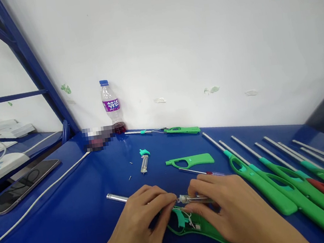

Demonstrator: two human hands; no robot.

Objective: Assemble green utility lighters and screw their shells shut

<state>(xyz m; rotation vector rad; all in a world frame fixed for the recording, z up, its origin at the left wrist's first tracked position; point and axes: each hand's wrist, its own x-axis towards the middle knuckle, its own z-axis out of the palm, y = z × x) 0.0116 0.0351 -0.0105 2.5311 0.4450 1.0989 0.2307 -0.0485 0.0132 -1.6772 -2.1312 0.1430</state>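
Note:
Both hands work low at the middle of the blue table [72, 213]. My left hand [139, 224] pinches the joint where a metal tube [116, 198] meets an opened green lighter body [200, 228]. My right hand [230, 208] is closed on a clear gas cartridge [194, 199] held just above that body. A teal trigger and thin wires show inside the open half. Beyond my hands lie a green handle cover [191, 160], a small screwdriver [201, 171] and a loose cartridge with a teal cap [144, 161].
A row of several assembled green long-nose lighters [265, 179], one red, fills the right side. Another lighter [178, 130] lies by the wall near a drink bottle [111, 106]. A phone [18, 187] and white cable [40, 197] sit at left. Small loose screws lie near the spare cartridge.

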